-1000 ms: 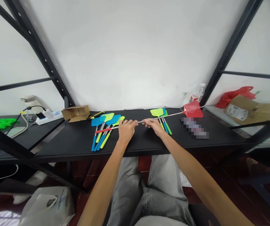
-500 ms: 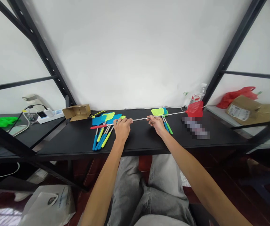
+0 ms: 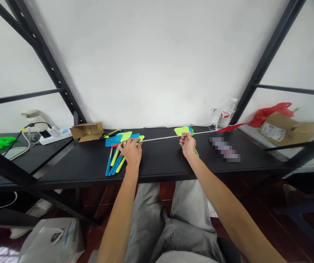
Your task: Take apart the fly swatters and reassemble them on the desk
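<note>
A red fly swatter with a long thin metal rod (image 3: 162, 138) spans the space between my hands, level above the table. Its red head (image 3: 229, 128) at the far right shows nearly edge-on. My left hand (image 3: 131, 150) is closed around the red handle end. Farther along the rod, my right hand (image 3: 189, 146) pinches the metal between thumb and fingers. Several blue and yellow-green fly swatters (image 3: 109, 163) lie in a pile beside and partly under my left hand. Another small group with a yellow-green head (image 3: 181, 130) on top lies behind my right hand, its handles mostly hidden.
The black table (image 3: 157, 164) stands against a white wall. An open cardboard box (image 3: 87, 132) and a yellow cutter (image 3: 113, 133) sit at left. To the right stand a water bottle (image 3: 226, 116) and a blurred item (image 3: 224, 149). Black metal posts (image 3: 266, 62) frame both sides.
My left hand has slid left onto the handle, and my right hand has moved right along the rod. The red head has turned from face-on to nearly edge-on.
</note>
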{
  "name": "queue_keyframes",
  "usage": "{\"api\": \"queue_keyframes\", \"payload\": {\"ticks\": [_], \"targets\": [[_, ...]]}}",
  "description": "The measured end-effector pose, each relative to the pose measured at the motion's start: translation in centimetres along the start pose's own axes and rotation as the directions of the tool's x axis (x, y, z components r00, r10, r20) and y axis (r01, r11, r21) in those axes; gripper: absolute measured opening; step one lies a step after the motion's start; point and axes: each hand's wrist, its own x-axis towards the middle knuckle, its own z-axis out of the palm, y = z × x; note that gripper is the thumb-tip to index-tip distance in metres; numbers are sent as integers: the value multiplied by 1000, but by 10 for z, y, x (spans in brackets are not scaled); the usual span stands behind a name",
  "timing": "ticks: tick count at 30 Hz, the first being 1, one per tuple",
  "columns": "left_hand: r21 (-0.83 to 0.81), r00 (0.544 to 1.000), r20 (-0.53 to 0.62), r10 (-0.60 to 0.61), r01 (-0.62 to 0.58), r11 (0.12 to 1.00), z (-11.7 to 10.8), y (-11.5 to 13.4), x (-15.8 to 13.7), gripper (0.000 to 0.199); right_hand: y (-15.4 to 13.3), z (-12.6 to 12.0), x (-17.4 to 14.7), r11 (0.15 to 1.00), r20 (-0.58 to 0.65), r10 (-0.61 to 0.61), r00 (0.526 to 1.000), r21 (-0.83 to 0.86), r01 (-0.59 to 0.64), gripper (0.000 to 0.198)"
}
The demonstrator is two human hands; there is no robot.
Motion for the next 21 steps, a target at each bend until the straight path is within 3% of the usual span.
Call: {"api": "queue_keyframes", "payload": {"ticks": [4, 12, 21], "targets": [[-6, 996, 9, -85, 85, 996, -4, 0, 0, 30, 1, -1, 1, 998, -14, -36, 999, -60, 35, 56], [88, 988, 155, -1, -13, 996, -3, 1, 1, 30, 9, -2, 3, 980, 28, -98, 995, -169, 101, 54], [80, 961, 272, -54, 34, 996, 0, 2, 2, 27, 11, -1, 3, 982, 44, -103, 994, -154, 109, 51]]}}
